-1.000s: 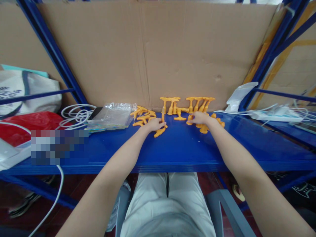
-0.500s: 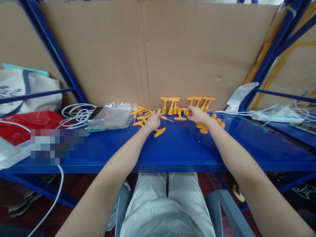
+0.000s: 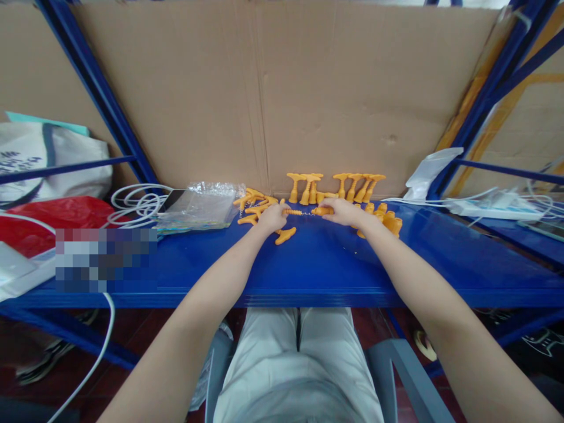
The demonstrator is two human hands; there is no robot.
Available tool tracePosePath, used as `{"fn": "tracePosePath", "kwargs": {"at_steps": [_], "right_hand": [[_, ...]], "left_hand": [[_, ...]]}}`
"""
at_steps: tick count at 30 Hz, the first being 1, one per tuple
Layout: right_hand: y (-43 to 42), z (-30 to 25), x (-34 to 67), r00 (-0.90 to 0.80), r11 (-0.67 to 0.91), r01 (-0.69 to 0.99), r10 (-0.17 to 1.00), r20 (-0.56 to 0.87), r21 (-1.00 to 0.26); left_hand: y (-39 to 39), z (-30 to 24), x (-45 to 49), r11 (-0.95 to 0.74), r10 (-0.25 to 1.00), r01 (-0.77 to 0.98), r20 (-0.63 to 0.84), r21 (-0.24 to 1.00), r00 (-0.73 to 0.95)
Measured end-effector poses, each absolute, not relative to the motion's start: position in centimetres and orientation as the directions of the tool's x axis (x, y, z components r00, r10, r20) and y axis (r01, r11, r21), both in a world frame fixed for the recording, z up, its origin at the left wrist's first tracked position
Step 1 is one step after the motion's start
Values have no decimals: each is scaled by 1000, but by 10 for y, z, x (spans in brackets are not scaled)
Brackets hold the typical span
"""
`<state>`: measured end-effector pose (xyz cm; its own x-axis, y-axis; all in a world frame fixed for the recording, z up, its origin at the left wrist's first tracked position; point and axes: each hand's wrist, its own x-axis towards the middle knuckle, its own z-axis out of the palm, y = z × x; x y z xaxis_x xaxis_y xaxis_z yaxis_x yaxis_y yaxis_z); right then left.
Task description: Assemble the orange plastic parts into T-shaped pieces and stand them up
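Observation:
Both my hands reach to the back of the blue shelf (image 3: 308, 264). My left hand (image 3: 272, 216) pinches an orange T-handled piece with a thin spring on its shaft (image 3: 293, 212). My right hand (image 3: 343, 210) grips a short orange sleeve (image 3: 321, 210), held end to end with that shaft. Just below my left hand lies a loose orange handle (image 3: 285, 235). A row of upright orange assembled pieces (image 3: 335, 187) stands against the cardboard. Loose orange handles (image 3: 253, 205) lie to the left, and orange sleeves (image 3: 388, 220) sit to the right.
A clear plastic bag (image 3: 198, 207) and coiled white cable (image 3: 134, 205) lie left of the parts. A red bag (image 3: 57, 214) and a white tote (image 3: 48, 161) sit far left. A white power strip with cables (image 3: 480, 205) is at the right. Cardboard (image 3: 264, 88) backs the shelf.
My left hand lifted the spring-shafted piece and turned it sideways. My right hand picked up a sleeve and brought it leftwards to meet the shaft's end.

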<state>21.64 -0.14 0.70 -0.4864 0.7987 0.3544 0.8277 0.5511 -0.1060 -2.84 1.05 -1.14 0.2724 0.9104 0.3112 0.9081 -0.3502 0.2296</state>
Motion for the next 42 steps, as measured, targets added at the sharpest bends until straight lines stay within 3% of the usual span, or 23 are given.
{"fn": "tracePosePath", "kwargs": {"at_steps": [9,13,20,26,33,39,42], "right_hand": [[-4,5,215,-453,494,864,847,279,-98],[-4,4,211,-495,562,820,790,362,-105],[-4,-3,204,-523,613,784,738,427,-100],[6,-8,209,-534,669,725,696,480,-163],[14,-6,216,-510,653,656,753,416,-379],[14,1,230,-358,492,551,869,342,-674],[8,3,227,-318,341,417,923,217,-843]], "left_hand": [[7,-10,-27,-302,918,918,336,257,208],[11,-13,-28,-335,901,906,370,258,227],[9,-12,-26,-549,779,795,502,259,374],[2,-7,-26,-544,770,804,522,240,366],[2,-8,-24,-482,810,856,467,186,354],[4,-9,-26,-504,794,839,493,205,357],[6,-10,-28,-525,776,820,523,228,352]]}}
